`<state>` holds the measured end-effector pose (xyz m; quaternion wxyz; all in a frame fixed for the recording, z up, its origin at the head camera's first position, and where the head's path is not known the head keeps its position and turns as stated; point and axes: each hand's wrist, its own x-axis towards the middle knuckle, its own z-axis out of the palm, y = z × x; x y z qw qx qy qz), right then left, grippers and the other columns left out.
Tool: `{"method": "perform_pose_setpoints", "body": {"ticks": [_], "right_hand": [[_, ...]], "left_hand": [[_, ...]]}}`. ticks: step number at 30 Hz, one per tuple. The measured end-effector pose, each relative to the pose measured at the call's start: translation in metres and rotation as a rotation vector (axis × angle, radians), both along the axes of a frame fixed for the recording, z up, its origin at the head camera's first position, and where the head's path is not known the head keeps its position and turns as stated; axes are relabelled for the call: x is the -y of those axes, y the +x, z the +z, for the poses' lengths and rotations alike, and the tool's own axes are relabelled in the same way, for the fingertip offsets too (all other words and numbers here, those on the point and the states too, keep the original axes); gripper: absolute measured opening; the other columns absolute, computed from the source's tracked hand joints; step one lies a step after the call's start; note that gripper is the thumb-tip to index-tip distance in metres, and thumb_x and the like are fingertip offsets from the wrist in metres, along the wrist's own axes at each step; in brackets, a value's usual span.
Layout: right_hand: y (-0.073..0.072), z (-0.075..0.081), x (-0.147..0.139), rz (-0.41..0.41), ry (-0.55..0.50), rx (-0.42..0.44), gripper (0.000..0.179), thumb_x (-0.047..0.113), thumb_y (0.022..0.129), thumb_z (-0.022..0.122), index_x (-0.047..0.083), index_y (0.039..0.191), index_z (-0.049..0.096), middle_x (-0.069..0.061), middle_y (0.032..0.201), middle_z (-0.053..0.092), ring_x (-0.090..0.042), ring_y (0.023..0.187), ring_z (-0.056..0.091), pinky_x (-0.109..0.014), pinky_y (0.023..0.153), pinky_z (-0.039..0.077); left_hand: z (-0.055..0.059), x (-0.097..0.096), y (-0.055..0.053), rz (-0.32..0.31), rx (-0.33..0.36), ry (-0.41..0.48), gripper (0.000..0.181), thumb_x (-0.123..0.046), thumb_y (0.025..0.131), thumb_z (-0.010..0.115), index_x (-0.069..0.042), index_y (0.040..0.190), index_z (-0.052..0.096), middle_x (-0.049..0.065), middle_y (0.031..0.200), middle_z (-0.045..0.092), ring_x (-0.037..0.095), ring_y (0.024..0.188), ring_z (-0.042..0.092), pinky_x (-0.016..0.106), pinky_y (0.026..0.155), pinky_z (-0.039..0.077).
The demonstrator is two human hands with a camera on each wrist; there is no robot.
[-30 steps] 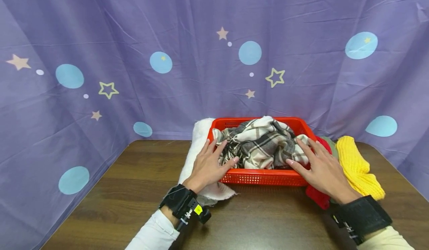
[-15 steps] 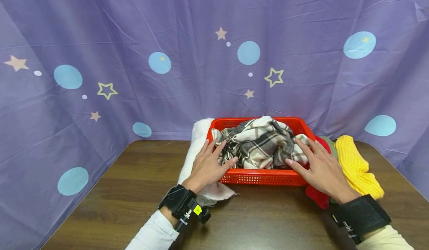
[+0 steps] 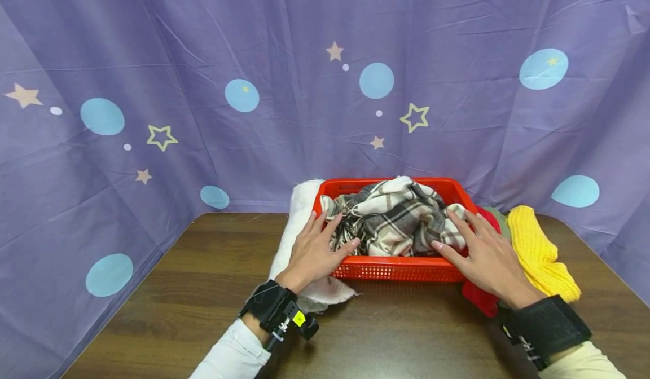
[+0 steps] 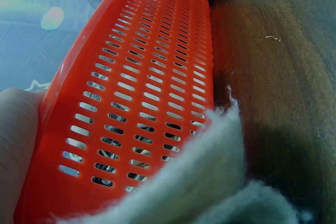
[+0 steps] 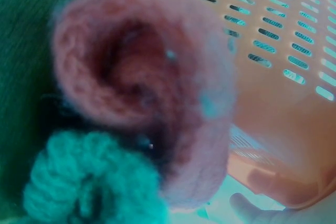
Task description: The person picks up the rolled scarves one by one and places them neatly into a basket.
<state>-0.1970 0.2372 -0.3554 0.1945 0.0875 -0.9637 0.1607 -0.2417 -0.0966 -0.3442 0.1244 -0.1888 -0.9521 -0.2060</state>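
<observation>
A: What is seen to have changed over the last second?

B: Almost nothing. The left hand (image 3: 313, 250) and the right hand (image 3: 486, 255) are found where they were a second ago, low in the middle of the head view, on the two near corners of the red perforated basket (image 3: 401, 268). Only a very slight shift of the whole view is noted.

A: How are the hands held?

B: Both are laid flat with fingers spread and nearly straight. The left fingers are stretched over the basket's left rim, the thumb resting on the plaid scarf (image 3: 396, 215). The right fingers are laid over the right rim and the scarf's edge. Nothing is pinched or clasped by either hand.

A: And where is the scarf?

B: It is heaped inside the basket, bunched up above the rim, just below the frame's centre.

A: What is made of the stillness?

B: A pause is judged likely, with the scarf pressed down or the basket steadied; no lifting is shown.

A: What else is near?

B: A white fleecy cloth (image 3: 299, 238) is lying under the left hand beside the basket, also seen at the bottom of the left wrist view (image 4: 210, 182). A red knit piece (image 3: 479, 299) and a yellow knit piece (image 3: 540, 252) are lying to the right, on the dark wooden table (image 3: 213, 289).
</observation>
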Motion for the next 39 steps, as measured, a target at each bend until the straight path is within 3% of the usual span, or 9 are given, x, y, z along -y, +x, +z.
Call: {"method": "perform_pose_setpoints", "body": {"ticks": [28, 39], "right_hand": [[-0.0006, 0.0017, -0.0008, 0.007, 0.003, 0.009, 0.085, 0.063, 0.093, 0.056, 0.012, 0.158, 0.034, -0.029, 0.156, 0.033, -0.053, 0.137, 0.033, -0.077, 0.100, 0.030], [0.0002, 0.0025, -0.0007, 0.008, 0.006, 0.018, 0.086, 0.064, 0.094, 0.055, 0.011, 0.158, 0.034, -0.029, 0.157, 0.032, -0.054, 0.138, 0.033, -0.077, 0.100, 0.030]], "left_hand": [[-0.0002, 0.0004, -0.0020, -0.014, -0.017, 0.000, 0.078, -0.063, 0.094, 0.054, -0.016, 0.155, 0.042, 0.020, 0.163, 0.028, 0.044, 0.150, 0.019, 0.055, 0.119, 0.021], [0.0008, 0.0018, -0.0002, -0.007, -0.019, 0.026, 0.079, -0.063, 0.095, 0.054, -0.017, 0.157, 0.038, 0.020, 0.164, 0.025, 0.043, 0.152, 0.014, 0.061, 0.119, 0.017]]}}
